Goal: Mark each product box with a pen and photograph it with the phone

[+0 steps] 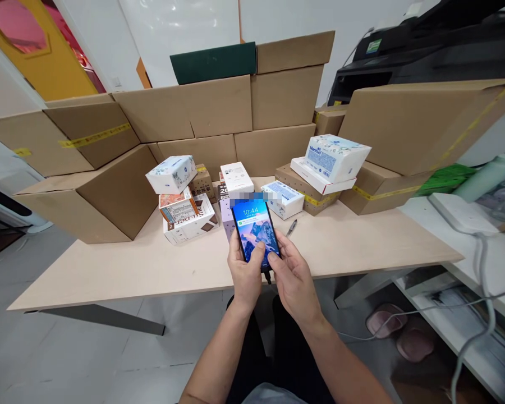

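A smartphone [256, 227] with its screen lit, reading 10:44 over a mountain picture, is held upright between both my hands above the table's front edge. My left hand [244, 272] wraps its left side, the thumb on the lower screen. Around the right side and lower corner closes my right hand [297, 275], its thumb also over the lower screen. A dark cable [268, 278] hangs from the phone's bottom end. On the table just right of the phone lies a pen [292, 227]. Behind the phone, a lilac box [226, 216] is partly hidden.
Tissue packs [172, 174] and a white printed box [189, 224] are piled on the table [122, 275] at left. More tissue packs [339, 154] sit on a carton [315, 199] at right. Large cardboard boxes [219, 106] wall the back and sides. A printer [404, 62] stands behind.
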Demonstrator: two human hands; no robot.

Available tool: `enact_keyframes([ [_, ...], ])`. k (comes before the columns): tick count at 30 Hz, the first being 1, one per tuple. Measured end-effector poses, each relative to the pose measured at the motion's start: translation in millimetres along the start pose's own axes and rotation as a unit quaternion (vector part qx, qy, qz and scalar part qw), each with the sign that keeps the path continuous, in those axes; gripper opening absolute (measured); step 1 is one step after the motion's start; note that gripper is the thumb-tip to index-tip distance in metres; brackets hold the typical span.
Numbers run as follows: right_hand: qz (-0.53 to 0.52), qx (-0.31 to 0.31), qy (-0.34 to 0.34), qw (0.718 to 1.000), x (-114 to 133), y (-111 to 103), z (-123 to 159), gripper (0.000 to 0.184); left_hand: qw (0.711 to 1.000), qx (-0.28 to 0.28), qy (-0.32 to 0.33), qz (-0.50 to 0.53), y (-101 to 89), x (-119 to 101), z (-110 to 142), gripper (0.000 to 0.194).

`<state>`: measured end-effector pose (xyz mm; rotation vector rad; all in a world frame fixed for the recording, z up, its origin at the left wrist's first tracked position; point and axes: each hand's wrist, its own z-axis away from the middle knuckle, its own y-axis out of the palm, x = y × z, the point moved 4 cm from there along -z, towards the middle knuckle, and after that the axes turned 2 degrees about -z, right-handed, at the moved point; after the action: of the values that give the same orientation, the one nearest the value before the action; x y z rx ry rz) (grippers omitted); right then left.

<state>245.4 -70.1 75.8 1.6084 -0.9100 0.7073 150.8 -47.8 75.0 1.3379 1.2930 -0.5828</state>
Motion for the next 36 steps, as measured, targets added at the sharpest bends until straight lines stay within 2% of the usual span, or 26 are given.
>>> enact_keyframes([
  [6,0.004,0.001,-0.001,1.000,1,-2,3,0.052,1.000,0.011,0.003,-0.001,0.7,-2,4,0.050],
  [11,0.040,0.008,-0.003,0.999,5,-10,9,0.055,0.998,0.031,-0.021,0.057,7.8,1,12,0.052],
  [16,0.182,-0.012,0.006,0.983,8,-25,19,0.073,0.989,0.002,-0.072,0.127,18.1,15,22,0.050],
  [20,0.338,-0.064,-0.022,0.939,11,-37,26,0.086,0.974,0.016,-0.129,0.184,28.1,29,32,0.054],
  [23,0.402,-0.083,-0.027,0.912,13,-45,28,0.091,0.958,0.055,-0.175,0.218,35.8,36,39,0.061],
  [27,0.424,-0.077,0.003,0.902,15,-60,28,0.088,0.937,0.108,-0.218,0.251,45.4,43,51,0.071],
  [32,0.451,-0.053,0.040,0.890,19,-82,31,0.069,0.928,0.138,-0.239,0.250,56.1,56,63,0.069],
  [34,0.475,-0.060,0.041,0.877,22,-95,32,0.069,0.925,0.177,-0.239,0.236,59.7,61,66,0.069],
  [36,0.519,-0.081,0.034,0.850,25,-111,33,0.072,0.929,0.229,-0.214,0.198,59.4,64,67,0.070],
])
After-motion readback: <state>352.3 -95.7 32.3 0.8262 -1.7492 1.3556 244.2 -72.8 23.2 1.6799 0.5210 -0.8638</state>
